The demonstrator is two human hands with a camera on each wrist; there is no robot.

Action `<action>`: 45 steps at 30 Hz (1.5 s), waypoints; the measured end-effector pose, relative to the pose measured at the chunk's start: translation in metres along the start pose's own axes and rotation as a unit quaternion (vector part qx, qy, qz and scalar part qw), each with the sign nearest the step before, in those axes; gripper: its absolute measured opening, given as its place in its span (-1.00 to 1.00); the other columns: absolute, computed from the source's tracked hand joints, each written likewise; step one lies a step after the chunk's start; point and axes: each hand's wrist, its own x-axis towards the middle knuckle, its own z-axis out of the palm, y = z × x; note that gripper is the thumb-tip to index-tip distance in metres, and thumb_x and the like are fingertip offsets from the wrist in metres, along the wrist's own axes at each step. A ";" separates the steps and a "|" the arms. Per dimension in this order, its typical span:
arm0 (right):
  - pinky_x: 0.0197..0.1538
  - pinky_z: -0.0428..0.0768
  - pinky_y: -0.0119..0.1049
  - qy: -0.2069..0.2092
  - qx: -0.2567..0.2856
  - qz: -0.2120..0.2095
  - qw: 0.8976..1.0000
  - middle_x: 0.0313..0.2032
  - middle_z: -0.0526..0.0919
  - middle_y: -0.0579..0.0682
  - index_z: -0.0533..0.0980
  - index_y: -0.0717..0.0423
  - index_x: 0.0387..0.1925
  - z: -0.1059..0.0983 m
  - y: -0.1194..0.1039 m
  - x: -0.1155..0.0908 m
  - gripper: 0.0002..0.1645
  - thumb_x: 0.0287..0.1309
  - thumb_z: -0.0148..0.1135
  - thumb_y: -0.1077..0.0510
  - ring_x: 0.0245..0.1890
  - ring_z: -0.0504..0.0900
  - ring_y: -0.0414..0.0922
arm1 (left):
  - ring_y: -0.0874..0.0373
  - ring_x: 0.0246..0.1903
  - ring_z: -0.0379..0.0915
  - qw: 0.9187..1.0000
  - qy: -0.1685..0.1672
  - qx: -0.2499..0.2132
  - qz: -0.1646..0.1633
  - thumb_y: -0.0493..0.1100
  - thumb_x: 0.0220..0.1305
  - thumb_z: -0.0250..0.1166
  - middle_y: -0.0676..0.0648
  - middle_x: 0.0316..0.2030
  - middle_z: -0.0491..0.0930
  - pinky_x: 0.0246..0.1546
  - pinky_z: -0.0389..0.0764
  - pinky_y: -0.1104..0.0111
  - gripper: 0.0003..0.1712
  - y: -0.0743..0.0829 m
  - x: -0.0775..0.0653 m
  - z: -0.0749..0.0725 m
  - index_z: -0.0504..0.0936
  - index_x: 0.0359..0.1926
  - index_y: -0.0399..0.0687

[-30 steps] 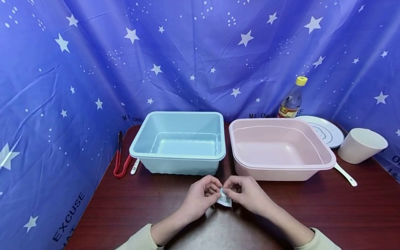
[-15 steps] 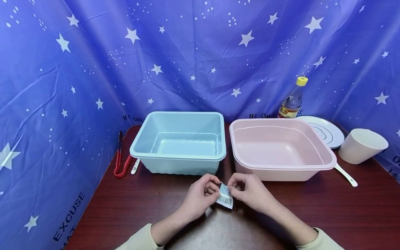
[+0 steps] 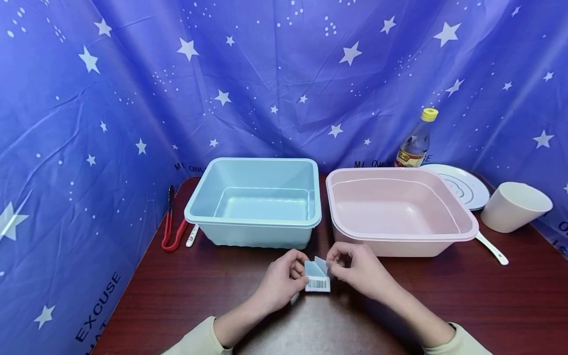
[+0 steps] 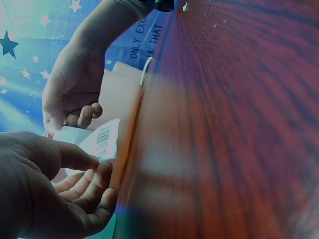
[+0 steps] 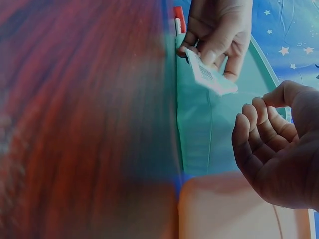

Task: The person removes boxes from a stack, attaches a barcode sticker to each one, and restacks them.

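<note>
A small white and pale-blue packet point(image 3: 317, 283) with a barcode is held over the table's front, between the two hands. Its upper right corner stands up as a thin folded flap. My left hand point(image 3: 280, 281) pinches the packet's left edge between thumb and forefinger, plainly seen in the left wrist view, other fingers curled. My right hand point(image 3: 357, 268) has thumb and forefinger pinched together at the flap's edge on the right. In the right wrist view, the packet point(image 5: 207, 74) hangs from the left hand; what the right fingertips point(image 5: 266, 99) hold is hard to make out.
A light-blue basin point(image 3: 257, 234) and a pink basin point(image 3: 390, 246) stand behind the hands. Red-handled tongs point(image 3: 166, 236) and a white handle point(image 3: 192, 235) lie left. Rightward are a yellow-capped bottle point(image 3: 412, 143), white plate point(image 3: 475, 190), white cup point(image 3: 506, 212) and white spoon handle point(image 3: 492, 249).
My right hand has drawn slightly up and to the right, away from the left hand. The packet has turned more level, and its raised flap now shows. The left hand has barely moved.
</note>
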 end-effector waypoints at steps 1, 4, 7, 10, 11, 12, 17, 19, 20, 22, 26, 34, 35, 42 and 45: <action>-0.43 0.48 -0.40 0.000 0.002 -0.001 1.000 -0.58 0.52 -0.26 0.56 -0.11 -0.46 -0.001 0.000 0.000 -0.72 0.04 0.31 0.38 -0.53 0.50 -0.28 | 0.32 -0.46 0.49 1.000 -0.003 0.004 -0.003 -0.51 0.09 0.33 0.06 -0.48 0.57 -0.38 0.54 0.48 -0.65 0.000 0.000 0.000 0.56 -0.09 -0.19; -0.43 0.50 -0.39 0.004 0.008 -0.003 1.000 -0.58 0.52 -0.25 0.57 -0.09 -0.45 -0.002 -0.001 0.000 -0.74 0.09 0.32 0.37 -0.54 0.50 -0.28 | 0.32 -0.53 0.47 1.000 -0.012 0.017 -0.012 -0.52 0.07 0.34 0.08 -0.50 0.54 -0.45 0.52 0.48 -0.62 0.000 -0.001 -0.001 0.56 -0.08 -0.18; -0.43 0.50 -0.39 0.014 0.009 -0.005 1.000 -0.58 0.52 -0.25 0.57 -0.09 -0.45 -0.004 -0.002 0.001 -0.73 0.10 0.31 0.38 -0.53 0.50 -0.27 | 0.31 -0.61 0.43 0.999 -0.020 0.027 -0.017 -0.52 0.06 0.35 0.08 -0.52 0.52 -0.53 0.49 0.47 -0.61 -0.001 -0.002 -0.001 0.56 -0.09 -0.16; -0.44 0.50 -0.38 0.025 0.014 -0.008 1.000 -0.57 0.52 -0.24 0.58 -0.08 -0.44 -0.006 -0.003 0.001 -0.72 0.09 0.30 0.41 -0.54 0.50 -0.27 | 0.30 -0.65 0.40 0.999 -0.025 0.033 -0.021 -0.53 0.06 0.35 0.08 -0.53 0.51 -0.56 0.48 0.47 -0.60 -0.002 -0.002 -0.001 0.55 -0.09 -0.16; -0.45 0.50 -0.38 0.028 0.017 -0.009 0.999 -0.57 0.52 -0.24 0.58 -0.08 -0.43 -0.006 -0.003 0.001 -0.72 0.09 0.30 0.41 -0.55 0.51 -0.26 | 0.31 -0.64 0.40 0.999 -0.026 0.036 -0.022 -0.54 0.06 0.35 0.07 -0.53 0.50 -0.56 0.48 0.47 -0.60 -0.002 -0.002 -0.001 0.54 -0.09 -0.17; -0.46 0.50 -0.38 0.031 0.021 -0.012 0.999 -0.57 0.52 -0.23 0.59 -0.07 -0.43 -0.007 -0.003 0.001 -0.71 0.10 0.30 0.42 -0.55 0.51 -0.26 | 0.31 -0.63 0.41 0.999 -0.029 0.038 -0.026 -0.54 0.06 0.35 0.08 -0.54 0.50 -0.57 0.47 0.47 -0.60 -0.002 -0.002 -0.001 0.54 -0.10 -0.17; -0.48 0.51 -0.37 0.031 0.038 -0.017 0.999 -0.58 0.53 -0.22 0.59 -0.04 -0.41 -0.007 -0.004 0.001 -0.76 0.15 0.32 0.39 -0.58 0.52 -0.25 | 0.30 -0.56 0.46 0.998 -0.036 0.039 -0.036 -0.53 0.03 0.38 0.02 -0.49 0.52 -0.55 0.49 0.48 -0.57 -0.001 -0.002 -0.001 0.52 -0.07 -0.17; -0.50 0.51 -0.37 0.018 0.051 -0.016 0.998 -0.58 0.53 -0.20 0.59 0.00 -0.40 -0.007 -0.003 0.001 -0.80 0.18 0.32 0.37 -0.59 0.52 -0.24 | 0.29 -0.52 0.46 0.998 -0.027 0.042 -0.032 -0.51 0.01 0.40 -0.01 -0.44 0.52 -0.51 0.49 0.47 -0.56 -0.001 -0.002 -0.001 0.52 -0.07 -0.18; -0.50 0.52 -0.36 0.008 0.061 -0.014 0.998 -0.58 0.53 -0.18 0.60 0.02 -0.40 -0.007 -0.003 0.001 -0.82 0.20 0.32 0.36 -0.59 0.52 -0.24 | 0.30 -0.51 0.45 0.998 -0.017 0.049 -0.026 -0.50 0.01 0.40 -0.02 -0.42 0.51 -0.47 0.49 0.47 -0.56 -0.001 -0.002 -0.002 0.53 -0.07 -0.18; -0.50 0.55 -0.35 -0.016 0.083 -0.007 0.996 -0.56 0.54 -0.12 0.59 0.07 -0.38 -0.007 -0.003 0.000 -0.87 0.23 0.32 0.34 -0.59 0.53 -0.23 | 0.32 -0.49 0.44 0.998 0.008 0.064 -0.010 -0.47 0.02 0.40 -0.01 -0.39 0.51 -0.42 0.48 0.46 -0.60 -0.001 -0.001 -0.002 0.54 -0.09 -0.17; -0.49 0.62 -0.28 -0.062 0.123 0.008 0.990 -0.52 0.58 0.02 0.59 0.12 -0.35 -0.007 -0.002 0.000 -0.91 0.25 0.29 0.34 -0.58 0.56 -0.19 | 0.32 -0.49 0.42 0.996 0.048 0.061 0.031 -0.43 0.16 0.36 0.06 -0.40 0.51 -0.40 0.49 0.45 -0.75 0.000 0.000 -0.001 0.61 -0.16 -0.10; -0.48 0.64 -0.25 -0.120 0.152 0.009 0.981 -0.51 0.63 0.06 0.59 0.24 -0.32 -0.004 0.002 0.000 -0.94 0.29 0.27 0.30 -0.58 0.58 -0.18 | 0.22 -0.29 0.45 0.996 0.010 -0.014 0.093 -0.42 0.33 0.27 0.13 -0.28 0.53 -0.28 0.50 0.41 -0.77 0.006 -0.002 0.000 0.66 -0.15 0.00; -0.48 0.64 -0.25 -0.122 0.153 0.007 0.981 -0.51 0.64 0.04 0.60 0.23 -0.32 -0.004 0.002 0.000 -0.93 0.29 0.27 0.29 -0.58 0.58 -0.18 | 0.22 -0.27 0.45 0.995 0.004 -0.015 0.098 -0.43 0.32 0.25 0.13 -0.26 0.54 -0.26 0.51 0.40 -0.75 0.006 -0.002 0.001 0.67 -0.13 0.00; -0.46 0.65 -0.25 -0.143 0.159 0.005 0.977 -0.49 0.64 0.02 0.63 0.20 -0.29 -0.003 0.003 0.000 -0.93 0.31 0.26 0.26 -0.57 0.60 -0.16 | 0.22 -0.24 0.48 0.992 -0.018 -0.017 0.123 -0.43 0.27 0.30 0.06 -0.22 0.57 -0.23 0.57 0.35 -0.75 0.007 -0.003 0.001 0.68 -0.14 -0.02; -0.47 0.64 -0.26 -0.153 0.165 0.001 0.974 -0.49 0.64 0.00 0.63 0.19 -0.28 -0.003 0.005 0.000 -0.94 0.31 0.25 0.28 -0.57 0.60 -0.18 | 0.24 -0.24 0.48 0.990 -0.020 -0.022 0.138 -0.34 0.28 0.35 0.05 -0.23 0.58 -0.23 0.59 0.35 -0.85 0.007 -0.003 0.001 0.69 -0.18 -0.03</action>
